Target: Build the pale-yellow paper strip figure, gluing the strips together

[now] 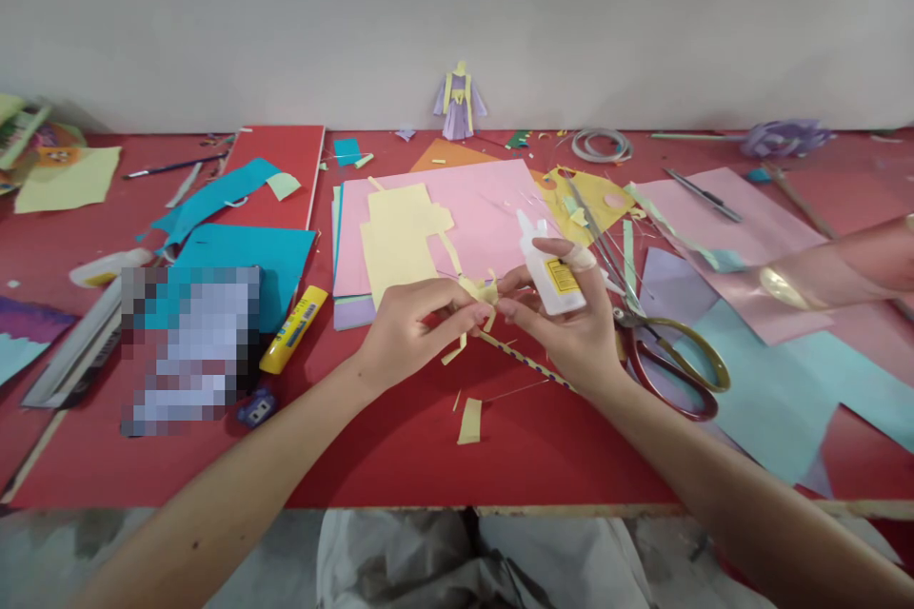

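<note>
My left hand (pixel 418 328) pinches a small pale-yellow paper figure (pixel 486 291) with curled strips, over the middle of the table. My right hand (pixel 582 333) has a white glue bottle (pixel 561 281) tucked in its fingers, nozzle pointing up and left. Its thumb and index fingertip also meet at the right side of the paper figure. Below the figure, a dotted yellow strip (pixel 528 362) slants down under my right hand. A loose yellow scrap (pixel 469 422) lies nearer the front edge. The fingers partly hide the figure.
Scissors (pixel 675 357) lie right of my right hand. Pink sheets (pixel 492 200) with yellow paper (pixel 400 238) on top lie behind my hands. At left are a glue stick (pixel 294 330) and a blurred-out phone-like patch (pixel 192 343). A purple paper doll (pixel 459 103) stands against the wall. Another person's arm (pixel 843 266) reaches in from the right.
</note>
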The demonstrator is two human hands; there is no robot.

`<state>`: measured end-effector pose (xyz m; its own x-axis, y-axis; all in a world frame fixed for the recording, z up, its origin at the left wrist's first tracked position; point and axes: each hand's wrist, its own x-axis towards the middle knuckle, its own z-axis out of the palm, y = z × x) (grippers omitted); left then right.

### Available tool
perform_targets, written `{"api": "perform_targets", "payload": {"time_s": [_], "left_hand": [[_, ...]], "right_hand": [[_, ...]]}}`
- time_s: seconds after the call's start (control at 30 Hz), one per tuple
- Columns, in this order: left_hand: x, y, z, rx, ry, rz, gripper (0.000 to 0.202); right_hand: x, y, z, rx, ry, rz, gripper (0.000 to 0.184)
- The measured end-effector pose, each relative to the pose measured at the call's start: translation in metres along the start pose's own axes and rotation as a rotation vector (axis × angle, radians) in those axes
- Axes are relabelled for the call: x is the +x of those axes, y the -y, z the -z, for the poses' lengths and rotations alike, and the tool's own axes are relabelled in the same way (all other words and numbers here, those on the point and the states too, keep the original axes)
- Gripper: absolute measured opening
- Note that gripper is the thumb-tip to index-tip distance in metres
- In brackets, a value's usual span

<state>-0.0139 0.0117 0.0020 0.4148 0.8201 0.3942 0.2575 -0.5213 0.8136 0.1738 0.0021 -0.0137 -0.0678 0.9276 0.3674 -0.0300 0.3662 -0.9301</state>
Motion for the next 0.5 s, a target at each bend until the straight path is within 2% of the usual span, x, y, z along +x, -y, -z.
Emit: {"api": "perform_targets", "payload": {"time_s": [0.07,0.2,0.3,0.5], "left_hand": [[-0.0002,0.0012,-0.0004,0.027,0.028,-0.023,0.022],[-0.0014,0.0034,-0.0037,0.092,0.008,-0.083,0.009],[-0.0020,0.0043,-0.0052,0.103,0.036,-0.089,0.004],[-0.0024,0.0052,-0.0034,0.030,0.119,-0.042,0.016]], "right_hand": [[0.0000,0.0008,-0.0009,-0.037,0.001,0.020,0.053],[0.0007,0.0007,-0.0012,-0.062,-0.011,0.033,0.049],[0.0000,0.0001,-0.0008,-0.060,-0.033,0.070,0.047],[-0.0031,-0.0012,-0.0012,-0.102,-0.062,0.127,0.044]]}}
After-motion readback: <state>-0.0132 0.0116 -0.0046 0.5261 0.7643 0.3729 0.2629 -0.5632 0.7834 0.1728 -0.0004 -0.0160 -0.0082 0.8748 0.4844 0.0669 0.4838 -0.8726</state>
